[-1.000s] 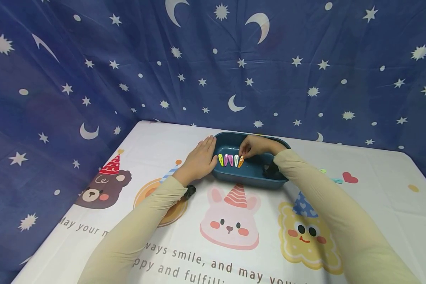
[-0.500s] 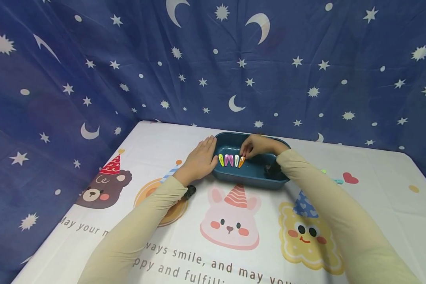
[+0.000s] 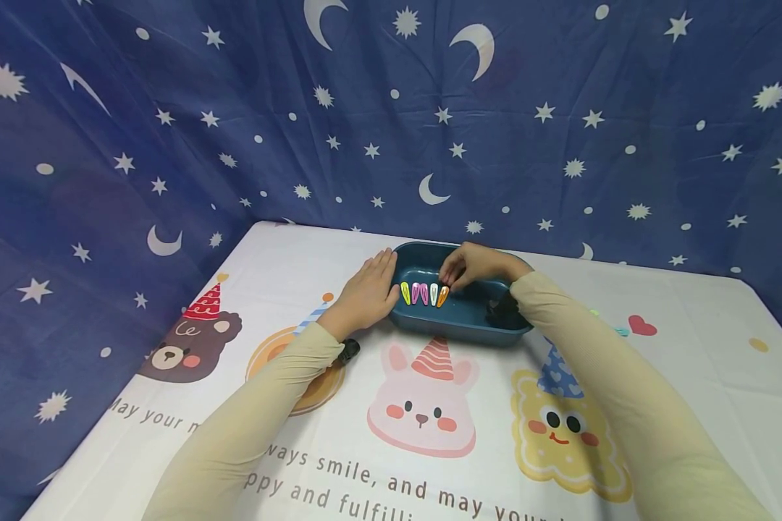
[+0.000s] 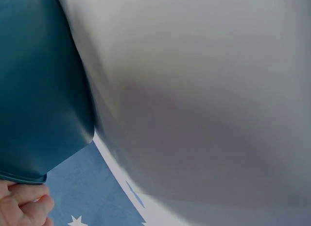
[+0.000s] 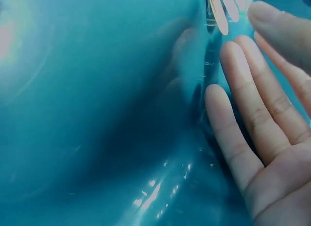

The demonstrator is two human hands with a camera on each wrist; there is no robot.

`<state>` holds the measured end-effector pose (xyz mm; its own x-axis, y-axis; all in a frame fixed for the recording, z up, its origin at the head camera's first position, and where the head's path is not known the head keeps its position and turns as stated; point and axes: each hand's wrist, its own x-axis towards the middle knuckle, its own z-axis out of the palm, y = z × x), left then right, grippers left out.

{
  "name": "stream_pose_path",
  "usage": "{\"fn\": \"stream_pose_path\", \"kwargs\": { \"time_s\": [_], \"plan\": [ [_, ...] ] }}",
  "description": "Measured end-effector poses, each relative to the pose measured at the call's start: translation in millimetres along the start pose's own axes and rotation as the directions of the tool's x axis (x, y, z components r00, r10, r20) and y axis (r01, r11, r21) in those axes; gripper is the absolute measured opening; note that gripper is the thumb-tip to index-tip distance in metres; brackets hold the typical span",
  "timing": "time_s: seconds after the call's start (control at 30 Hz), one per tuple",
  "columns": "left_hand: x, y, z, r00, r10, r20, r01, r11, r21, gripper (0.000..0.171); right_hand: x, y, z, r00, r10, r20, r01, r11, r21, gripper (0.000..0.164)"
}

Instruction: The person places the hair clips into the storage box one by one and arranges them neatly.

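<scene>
A row of snap hair clips lies inside a dark blue-green plastic basin point(image 3: 459, 334): a yellow clip point(image 3: 405, 294), two pink-purple clips point(image 3: 420, 293), a white clip point(image 3: 434, 294) and an orange clip point(image 3: 443, 297). My left hand point(image 3: 365, 289) rests flat along the basin's left rim, fingers straight and together. Over the inside of the basin, my right hand point(image 3: 472, 264) has its fingertips right by the top of the orange clip. In the right wrist view those fingers point(image 5: 252, 99) are extended, the thumb stands apart, and the clip ends show beyond the fingertips.
A pale green clip point(image 3: 594, 312) and a light teal clip point(image 3: 622, 331) lie on the table, partly behind the right sleeve. A white cartoon-printed cloth point(image 3: 691, 376) covers the table. Behind it hangs a blue star-and-moon curtain point(image 3: 528, 181).
My right hand and forearm have lifted slightly and shifted a little to the right. The left hand, the basin and the row of clips stay put.
</scene>
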<state>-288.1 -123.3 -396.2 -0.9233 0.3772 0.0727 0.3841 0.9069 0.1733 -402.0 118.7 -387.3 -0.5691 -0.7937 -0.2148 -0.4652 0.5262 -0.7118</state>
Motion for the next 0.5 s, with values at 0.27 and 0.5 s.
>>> {"fn": "stream_pose_path", "kwargs": {
  "time_s": [0.27, 0.5],
  "plan": [
    [-0.1, -0.2, -0.3, 1.0, 0.003, 0.0, -0.003, 1.0, 0.0, 0.062, -3.7, -3.3, -3.2, 1.0, 0.015, -0.004, -0.014, 0.997, 0.073, 0.034],
    [-0.2, -0.1, -0.5, 1.0, 0.004, 0.0, -0.004, 1.0, -0.001, 0.062, -5.8, -3.4, -5.5, 0.999, -0.018, -0.038, 0.025, 0.979, 0.2, 0.038]
  ]
}}
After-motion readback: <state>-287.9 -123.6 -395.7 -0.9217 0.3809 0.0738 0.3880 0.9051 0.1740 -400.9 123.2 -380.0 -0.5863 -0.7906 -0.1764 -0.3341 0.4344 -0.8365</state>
